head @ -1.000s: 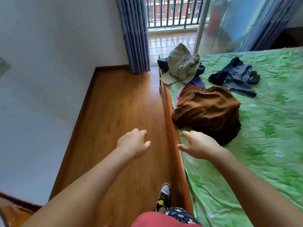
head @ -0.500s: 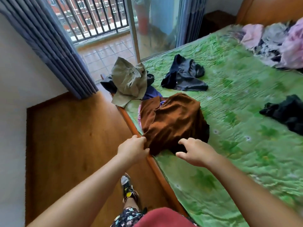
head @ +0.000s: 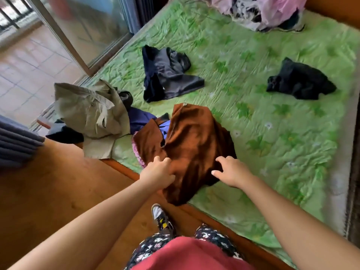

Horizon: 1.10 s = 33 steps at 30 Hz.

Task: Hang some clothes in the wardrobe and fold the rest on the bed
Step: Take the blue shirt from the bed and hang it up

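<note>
A crumpled brown garment (head: 194, 145) lies at the near edge of the bed (head: 272, 133), one corner overhanging.

Left hand (head: 158, 172) curled, right hand (head: 230, 172) splayed.

The brown garment (head: 194, 145) is looking like soft cloth with a slight velvety sheen. The green bed cover (head: 272, 133) is showing crinkled, quilted cloth. At ten o'clock the khaki shirt (head: 89, 114) is looking matt and woven. The wooden floor (head: 48, 191) is shining smooth.

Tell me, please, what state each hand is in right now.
Left hand: grips the brown garment.
Right hand: open, touching the garment.
</note>
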Each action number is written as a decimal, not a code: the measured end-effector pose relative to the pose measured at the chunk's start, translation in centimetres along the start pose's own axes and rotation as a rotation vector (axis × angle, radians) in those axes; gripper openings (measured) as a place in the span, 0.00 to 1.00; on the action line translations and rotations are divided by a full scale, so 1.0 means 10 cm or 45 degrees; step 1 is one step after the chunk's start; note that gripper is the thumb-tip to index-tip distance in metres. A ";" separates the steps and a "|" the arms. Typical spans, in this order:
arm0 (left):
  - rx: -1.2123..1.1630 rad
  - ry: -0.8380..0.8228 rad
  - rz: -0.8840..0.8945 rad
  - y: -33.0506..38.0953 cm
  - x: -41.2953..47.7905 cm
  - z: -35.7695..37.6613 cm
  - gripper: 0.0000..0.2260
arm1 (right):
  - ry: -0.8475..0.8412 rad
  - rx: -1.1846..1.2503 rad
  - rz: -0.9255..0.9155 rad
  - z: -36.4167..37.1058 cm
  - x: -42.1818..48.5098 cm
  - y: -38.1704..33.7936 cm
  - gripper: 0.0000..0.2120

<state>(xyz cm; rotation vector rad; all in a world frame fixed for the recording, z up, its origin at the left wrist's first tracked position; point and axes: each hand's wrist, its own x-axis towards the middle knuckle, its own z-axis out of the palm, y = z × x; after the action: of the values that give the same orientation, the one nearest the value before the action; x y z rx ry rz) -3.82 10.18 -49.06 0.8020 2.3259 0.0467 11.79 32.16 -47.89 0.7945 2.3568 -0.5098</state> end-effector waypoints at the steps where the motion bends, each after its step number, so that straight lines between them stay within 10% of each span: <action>1: -0.007 -0.036 -0.010 -0.04 0.13 -0.01 0.18 | -0.006 0.053 0.039 0.04 0.04 -0.01 0.30; 8: -0.495 -0.276 -0.233 -0.13 0.97 0.18 0.51 | 0.017 0.508 0.312 0.43 0.60 0.16 0.34; 16: -0.477 -0.212 -0.151 -0.09 1.54 0.48 0.52 | -0.054 0.527 0.317 0.88 1.43 0.39 0.48; 21: -0.752 -0.455 -0.206 0.05 1.72 0.62 0.59 | -0.130 0.623 0.280 1.01 1.71 0.35 0.26; 29: -0.723 -0.440 -0.219 0.34 1.55 0.73 0.59 | 0.046 1.539 0.361 0.55 1.46 -0.03 0.23; 33: -0.726 -0.246 -0.073 0.46 1.40 0.46 0.33 | 0.105 1.675 0.201 0.03 1.20 -0.25 0.15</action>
<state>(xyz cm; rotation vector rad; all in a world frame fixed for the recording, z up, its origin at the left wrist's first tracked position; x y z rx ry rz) -6.78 20.93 -59.69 0.4273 1.9975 0.5553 2.60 35.10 -55.40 1.5056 1.7574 -2.0302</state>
